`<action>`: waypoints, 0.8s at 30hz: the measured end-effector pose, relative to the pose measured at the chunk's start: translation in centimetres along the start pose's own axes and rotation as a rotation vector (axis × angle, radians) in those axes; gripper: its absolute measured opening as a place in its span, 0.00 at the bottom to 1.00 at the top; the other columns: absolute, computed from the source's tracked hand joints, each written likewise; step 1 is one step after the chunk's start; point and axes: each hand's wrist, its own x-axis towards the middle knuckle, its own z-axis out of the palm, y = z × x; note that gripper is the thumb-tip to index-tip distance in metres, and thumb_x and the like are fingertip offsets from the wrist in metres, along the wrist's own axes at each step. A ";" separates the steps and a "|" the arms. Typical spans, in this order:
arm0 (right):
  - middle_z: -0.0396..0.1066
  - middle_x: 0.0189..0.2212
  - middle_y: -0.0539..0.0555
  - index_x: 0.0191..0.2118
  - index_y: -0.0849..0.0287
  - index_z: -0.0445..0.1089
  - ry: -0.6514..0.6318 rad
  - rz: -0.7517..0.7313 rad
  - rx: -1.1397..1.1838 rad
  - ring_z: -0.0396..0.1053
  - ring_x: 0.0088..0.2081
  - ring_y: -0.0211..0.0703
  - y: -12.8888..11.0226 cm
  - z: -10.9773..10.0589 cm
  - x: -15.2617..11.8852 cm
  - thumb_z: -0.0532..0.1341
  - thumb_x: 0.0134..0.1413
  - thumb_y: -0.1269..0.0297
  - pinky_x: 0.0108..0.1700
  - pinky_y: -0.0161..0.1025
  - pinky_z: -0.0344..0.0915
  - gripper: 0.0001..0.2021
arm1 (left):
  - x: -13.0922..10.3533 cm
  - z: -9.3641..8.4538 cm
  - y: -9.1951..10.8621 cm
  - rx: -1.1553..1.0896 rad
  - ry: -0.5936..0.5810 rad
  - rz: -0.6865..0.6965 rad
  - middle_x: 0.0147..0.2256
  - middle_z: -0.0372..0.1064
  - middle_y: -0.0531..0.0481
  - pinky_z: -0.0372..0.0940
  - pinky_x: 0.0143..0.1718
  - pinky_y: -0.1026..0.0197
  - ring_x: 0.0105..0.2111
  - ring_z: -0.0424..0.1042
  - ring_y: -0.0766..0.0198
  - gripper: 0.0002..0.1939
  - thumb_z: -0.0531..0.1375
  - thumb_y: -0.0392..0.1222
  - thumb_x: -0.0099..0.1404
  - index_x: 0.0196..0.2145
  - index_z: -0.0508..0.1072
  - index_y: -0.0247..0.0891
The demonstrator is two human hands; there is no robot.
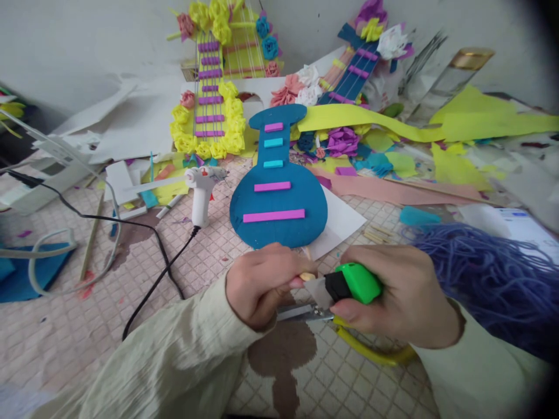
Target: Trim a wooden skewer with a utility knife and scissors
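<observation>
My right hand (402,291) is closed round a green and black utility knife (356,283), its blade pointing left. In my left hand (266,282) the fingers pinch a small thin wooden stick (307,276), and the blade meets or nearly meets its end. Below both hands lie scissors (305,312) with yellow handles, partly covered by the left hand. Just beyond the hands is a blue guitar-shaped cutout (279,201) with pink and light blue strips across it. A white paper sheet (343,224) sticks out from under it.
A white hot glue gun (201,195) stands left of the cutout, its black cord running toward me. Purple-blue yarn (480,273) lies at the right, near a phone (524,230). Decorated yellow (209,110) and blue (360,73) paper instruments lean at the back among paper scraps.
</observation>
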 end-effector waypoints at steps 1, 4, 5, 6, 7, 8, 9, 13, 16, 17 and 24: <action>0.56 0.11 0.46 0.18 0.59 0.60 0.007 -0.007 -0.001 0.54 0.15 0.31 0.0 0.0 0.0 0.48 0.49 0.42 0.18 0.32 0.51 0.25 | 0.0 -0.1 0.0 0.003 -0.008 0.007 0.28 0.69 0.47 0.59 0.31 0.64 0.29 0.66 0.66 0.14 0.43 0.40 0.67 0.32 0.66 0.34; 0.57 0.11 0.47 0.19 0.59 0.60 0.027 -0.026 -0.010 0.55 0.15 0.32 0.0 0.0 0.0 0.48 0.49 0.42 0.18 0.32 0.52 0.25 | 0.1 -0.2 0.1 0.013 -0.009 0.049 0.26 0.68 0.48 0.58 0.29 0.64 0.27 0.65 0.67 0.15 0.43 0.41 0.68 0.32 0.65 0.34; 0.58 0.12 0.47 0.19 0.59 0.61 0.036 -0.029 -0.012 0.56 0.15 0.32 0.0 0.1 -0.1 0.48 0.49 0.41 0.18 0.33 0.52 0.25 | 0.1 -0.3 0.1 0.013 -0.007 0.068 0.26 0.68 0.48 0.58 0.29 0.63 0.27 0.65 0.68 0.15 0.44 0.41 0.67 0.31 0.65 0.34; 0.58 0.12 0.48 0.19 0.59 0.61 0.045 -0.031 -0.014 0.57 0.15 0.33 0.0 0.1 -0.1 0.48 0.48 0.41 0.18 0.33 0.52 0.25 | 0.1 -0.3 0.1 0.007 -0.004 0.083 0.25 0.67 0.48 0.57 0.28 0.63 0.26 0.64 0.68 0.15 0.44 0.41 0.67 0.31 0.65 0.33; 0.59 0.12 0.48 0.19 0.59 0.61 0.056 -0.029 -0.017 0.58 0.15 0.33 -0.1 0.1 -0.1 0.48 0.48 0.40 0.18 0.34 0.53 0.25 | 0.1 -0.3 0.2 -0.003 -0.006 0.089 0.25 0.67 0.48 0.57 0.28 0.63 0.26 0.64 0.68 0.14 0.44 0.41 0.67 0.31 0.65 0.33; 0.60 0.12 0.49 0.19 0.59 0.61 0.066 -0.027 -0.023 0.59 0.15 0.34 -0.1 0.0 -0.2 0.48 0.47 0.39 0.19 0.34 0.53 0.26 | 0.0 -0.4 0.2 -0.018 -0.013 0.089 0.25 0.67 0.48 0.57 0.28 0.64 0.26 0.63 0.68 0.14 0.44 0.41 0.67 0.31 0.65 0.33; 0.60 0.12 0.49 0.19 0.59 0.62 0.072 -0.023 -0.028 0.59 0.15 0.35 -0.2 0.0 -0.2 0.49 0.46 0.39 0.19 0.34 0.53 0.26 | 0.0 -0.4 0.2 -0.034 -0.021 0.084 0.25 0.67 0.48 0.58 0.28 0.64 0.26 0.63 0.68 0.14 0.44 0.41 0.67 0.31 0.65 0.34; 0.60 0.12 0.49 0.18 0.59 0.62 0.086 -0.010 -0.057 0.59 0.16 0.35 -0.6 0.0 -0.4 0.50 0.45 0.38 0.19 0.35 0.53 0.26 | -0.1 -0.6 0.2 -0.079 -0.034 0.065 0.25 0.67 0.48 0.59 0.28 0.65 0.26 0.63 0.68 0.15 0.44 0.43 0.67 0.32 0.65 0.34; 0.58 0.12 0.48 0.18 0.59 0.61 0.081 0.006 -0.062 0.57 0.16 0.33 0.1 0.1 -0.2 0.50 0.45 0.39 0.20 0.34 0.52 0.25 | 0.0 -0.5 0.3 -0.125 -0.024 0.089 0.23 0.65 0.49 0.59 0.27 0.65 0.24 0.62 0.68 0.16 0.44 0.43 0.67 0.30 0.66 0.35; 0.56 0.12 0.47 0.17 0.59 0.60 0.081 0.046 -0.087 0.55 0.15 0.32 0.6 0.0 -0.1 0.51 0.46 0.40 0.19 0.33 0.51 0.24 | 0.0 -0.5 0.4 -0.156 -0.050 0.110 0.21 0.64 0.50 0.59 0.27 0.65 0.23 0.62 0.68 0.17 0.43 0.43 0.67 0.28 0.66 0.35; 0.50 0.11 0.45 0.16 0.58 0.56 0.130 0.147 -0.031 0.49 0.16 0.30 2.0 -0.6 0.4 0.52 0.49 0.46 0.19 0.33 0.49 0.22 | -0.1 0.1 0.7 -0.255 0.125 -0.062 0.19 0.60 0.54 0.55 0.22 0.68 0.19 0.59 0.72 0.16 0.46 0.42 0.66 0.23 0.64 0.35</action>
